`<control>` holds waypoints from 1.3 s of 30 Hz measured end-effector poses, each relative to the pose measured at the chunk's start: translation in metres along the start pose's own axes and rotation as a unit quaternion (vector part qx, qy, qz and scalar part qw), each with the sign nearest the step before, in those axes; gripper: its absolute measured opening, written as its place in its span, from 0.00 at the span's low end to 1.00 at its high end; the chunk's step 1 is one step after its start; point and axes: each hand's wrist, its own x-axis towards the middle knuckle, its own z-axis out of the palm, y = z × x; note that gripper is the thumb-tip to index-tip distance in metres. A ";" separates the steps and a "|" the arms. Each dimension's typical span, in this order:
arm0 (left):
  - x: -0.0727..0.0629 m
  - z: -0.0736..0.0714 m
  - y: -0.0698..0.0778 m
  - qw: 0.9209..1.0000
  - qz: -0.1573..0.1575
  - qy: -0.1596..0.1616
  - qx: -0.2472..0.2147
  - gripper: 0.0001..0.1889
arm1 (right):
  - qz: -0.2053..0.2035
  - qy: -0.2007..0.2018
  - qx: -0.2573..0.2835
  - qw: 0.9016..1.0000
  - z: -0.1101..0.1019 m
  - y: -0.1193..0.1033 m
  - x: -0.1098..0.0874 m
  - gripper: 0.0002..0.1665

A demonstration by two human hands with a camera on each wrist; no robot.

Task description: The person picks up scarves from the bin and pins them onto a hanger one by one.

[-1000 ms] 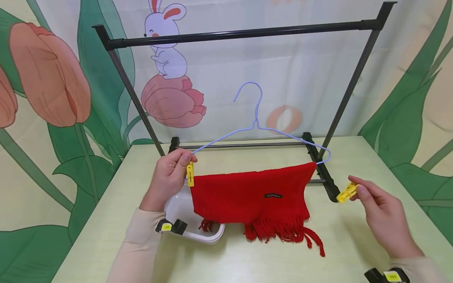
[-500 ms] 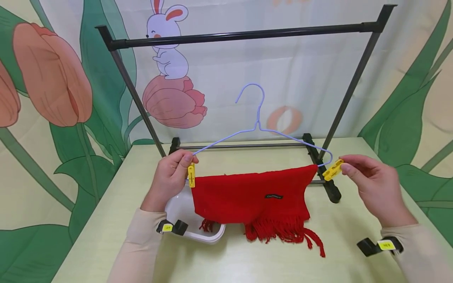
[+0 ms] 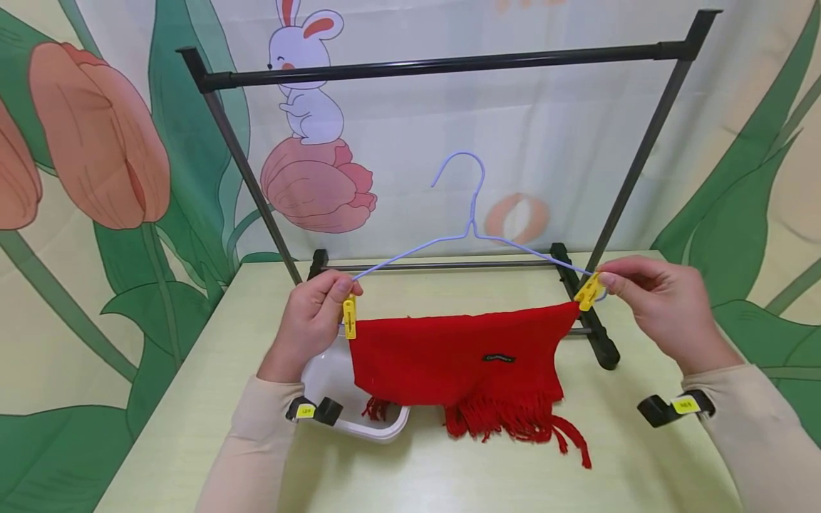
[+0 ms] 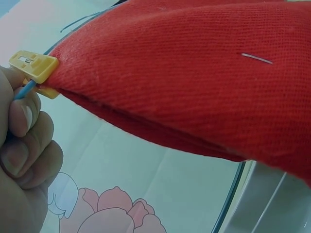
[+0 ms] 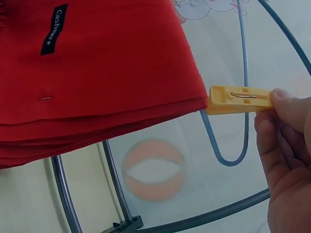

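A red fringed scarf [image 3: 442,360] with a small dark label hangs folded over the lower bar of a light-blue wire hanger [image 3: 473,221]. My left hand [image 3: 304,324] grips the hanger's left end, fingers curled round the wire. Beside that thumb, a yellow clothespin [image 3: 349,318] clamps the scarf's left corner; in the left wrist view this clothespin [image 4: 35,67] sits over cloth and wire. My right hand [image 3: 670,306] pinches another yellow clothespin [image 3: 587,292] between thumb and fingers. In the right wrist view, its front end [image 5: 238,99] meets the scarf's right corner at the hanger.
A black rack stands behind the hanger, its top bar [image 3: 442,66] above the hook. Partly under the scarf's left side is a white plastic basin [image 3: 378,432] on the pale table [image 3: 487,477]. A printed curtain [image 3: 410,164] hangs at the back.
My right hand has moved left and upward with its clothespin, from beside the rack's foot to the scarf's right corner. The left hand keeps its grip on the hanger.
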 end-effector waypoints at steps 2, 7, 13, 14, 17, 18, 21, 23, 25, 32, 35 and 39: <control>0.000 0.000 0.000 1.000 0.002 0.000 0.001 0.09 | -0.001 -0.005 0.000 1.000 0.001 0.001 0.001 0.14; 0.001 0.001 0.001 1.000 0.003 0.004 0.001 0.09 | -0.007 -0.014 -0.014 1.000 0.002 0.002 0.002 0.13; 0.002 0.004 0.002 1.000 0.019 0.012 -0.003 0.09 | -0.037 -0.018 -0.034 0.999 0.004 0.001 0.001 0.10; 0.003 0.004 0.002 1.000 0.024 0.014 -0.006 0.09 | -0.042 -0.019 -0.036 0.998 0.004 0.000 0.001 0.09; 0.004 0.005 0.002 0.999 0.038 0.019 -0.016 0.08 | -0.055 -0.021 -0.043 0.997 0.005 -0.003 -0.001 0.08; 0.004 0.006 0.002 0.999 0.043 0.021 -0.018 0.08 | -0.057 -0.021 -0.046 0.997 0.006 -0.004 -0.001 0.07; 0.005 0.007 0.002 0.998 0.051 0.026 -0.028 0.08 | -0.061 -0.022 -0.060 0.996 0.006 -0.007 -0.003 0.07; 0.005 0.007 0.001 0.998 0.052 0.029 -0.031 0.08 | -0.061 -0.024 -0.067 0.996 0.007 -0.008 -0.005 0.07; 0.005 0.008 0.001 0.997 0.053 0.032 -0.034 0.08 | -0.061 -0.025 -0.072 0.995 0.007 -0.008 -0.006 0.08; 0.004 0.009 -0.002 0.997 0.055 0.042 -0.034 0.07 | -0.072 -0.027 -0.068 0.995 0.010 -0.003 -0.007 0.08; 0.003 0.009 -0.002 0.997 0.057 0.048 -0.033 0.07 | -0.070 -0.025 -0.065 0.995 0.010 -0.003 -0.007 0.07; 0.002 0.010 -0.002 0.995 0.068 0.055 -0.039 0.07 | -0.107 -0.021 -0.068 0.992 0.012 -0.001 -0.007 0.10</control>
